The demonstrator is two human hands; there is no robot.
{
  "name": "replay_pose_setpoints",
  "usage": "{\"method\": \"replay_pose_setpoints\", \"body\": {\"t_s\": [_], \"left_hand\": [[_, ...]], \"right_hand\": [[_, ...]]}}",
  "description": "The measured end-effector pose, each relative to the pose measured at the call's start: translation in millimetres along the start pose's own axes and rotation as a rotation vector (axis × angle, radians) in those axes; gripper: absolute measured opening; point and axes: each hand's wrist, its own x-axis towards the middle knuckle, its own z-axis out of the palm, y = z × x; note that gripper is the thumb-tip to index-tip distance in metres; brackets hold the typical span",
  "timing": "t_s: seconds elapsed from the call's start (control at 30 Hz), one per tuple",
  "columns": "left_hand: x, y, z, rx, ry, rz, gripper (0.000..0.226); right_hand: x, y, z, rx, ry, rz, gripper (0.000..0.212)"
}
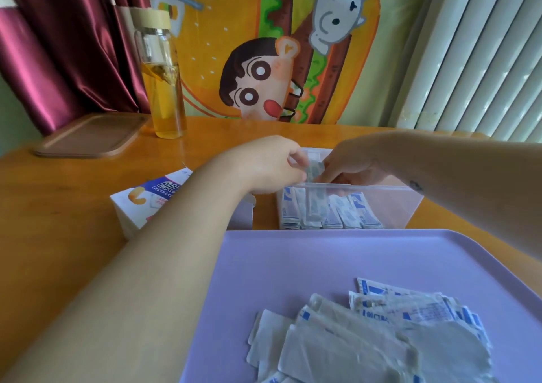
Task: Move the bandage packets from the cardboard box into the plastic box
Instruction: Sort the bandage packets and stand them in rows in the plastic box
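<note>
Now, bandage packet (pixel 316 169) over plastic box (pixel 393 206)

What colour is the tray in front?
The tray is pale lilac, seen best in the head view.

only legible bit: "CHUANGK…" on cardboard box (pixel 132 206), left of plastic box (pixel 396 203), rest hidden. blue print on bandage packets (pixel 363 212) inside plastic box too blurry.

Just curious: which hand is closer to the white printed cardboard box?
Left. Both pinch a bandage packet, but the left hand is just right of the white printed cardboard box; the right hand is farther right, over the clear plastic box.
</note>
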Motion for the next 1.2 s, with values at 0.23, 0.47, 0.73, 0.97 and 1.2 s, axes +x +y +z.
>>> {"method": "replay_pose_setpoints", "body": {"t_s": [0.23,0.47,0.73,0.97,1.2], "left_hand": [[0,0,0,-0.008,-0.011,0.001,0.029],[0,0,1,-0.007,-0.023,-0.007,0.032],[0,1,1,-0.01,-0.03,-0.006,0.032],[2,-2,1,-0.016,-0.015,0.012,0.032],[2,-3,3,-0.013,0.044,0.014,0.029]], "right_hand": [[9,4,6,-0.181,0.026,0.091,0.013],[11,0,13,-0.187,0.06,0.06,0.006],[3,-4,21,-0.455,0.187,-0.022,0.021],[-6,-8,20,-0.377,0.23,-0.09,0.029],[-49,7,12,-0.496,0.7,-0.466,0.015]]}}
